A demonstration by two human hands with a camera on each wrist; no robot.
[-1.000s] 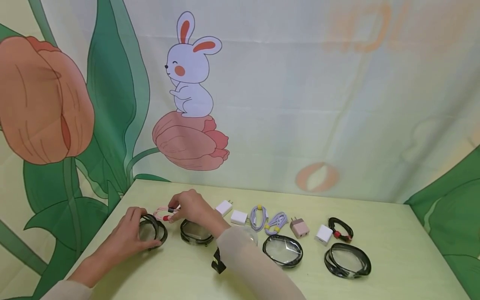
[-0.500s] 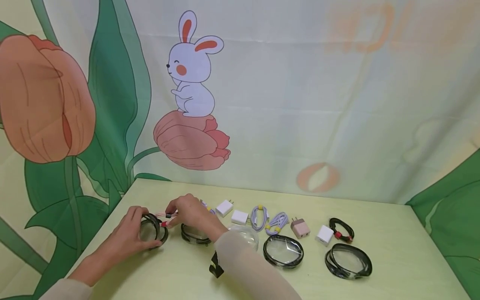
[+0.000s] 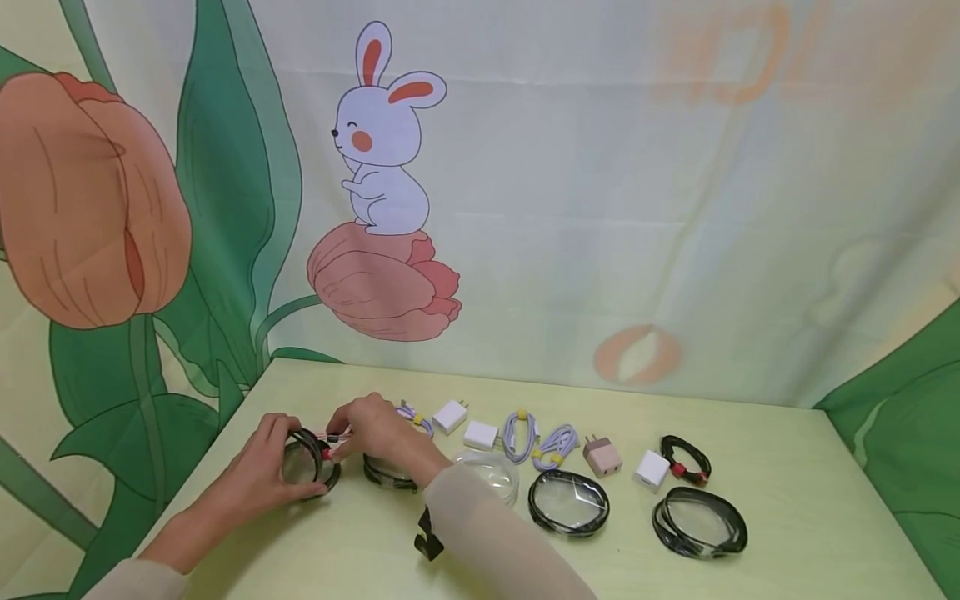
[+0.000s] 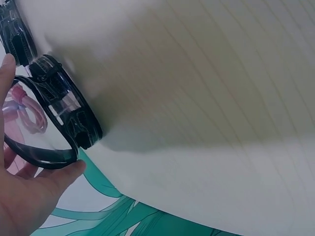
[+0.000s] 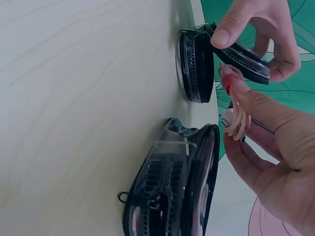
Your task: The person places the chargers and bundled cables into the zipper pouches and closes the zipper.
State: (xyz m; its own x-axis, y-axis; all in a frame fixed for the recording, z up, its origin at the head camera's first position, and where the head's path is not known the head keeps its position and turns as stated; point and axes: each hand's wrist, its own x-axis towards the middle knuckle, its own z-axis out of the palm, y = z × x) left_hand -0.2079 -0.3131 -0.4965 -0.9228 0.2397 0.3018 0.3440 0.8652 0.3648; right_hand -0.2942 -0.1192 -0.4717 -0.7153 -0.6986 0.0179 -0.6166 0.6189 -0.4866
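Note:
At the table's left, my left hand (image 3: pixel 251 467) grips the raised lid of a small clear zip pouch (image 4: pixel 83 118) with black trim, thumb on one side and fingers on the other. The pouch gapes between lid and base. My right hand (image 5: pixel 290 137) pinches a coiled pink charging cable (image 5: pixel 236 113) bound with a red tie. This cable is held at the pouch's mouth, close beside the lid. In the right wrist view, a second clear pouch (image 5: pixel 167 182) stands on the table below my right hand; in the head view, my right forearm partly covers it.
Farther right lie white plug adapters (image 3: pixel 480 435), lilac cables (image 3: pixel 519 435), a pink adapter (image 3: pixel 602 456) and a black cable (image 3: pixel 684 460). More pouches (image 3: pixel 568 502) sit in front, one (image 3: pixel 699 522) at far right. A round clear case (image 3: pixel 487 475) and a black strap-like item (image 3: pixel 429 540) lie by my right sleeve.
My right hand has moved left and slightly down with the pink cable, bringing it to the pouch's mouth. The left hand keeps its hold on the lid, almost still.

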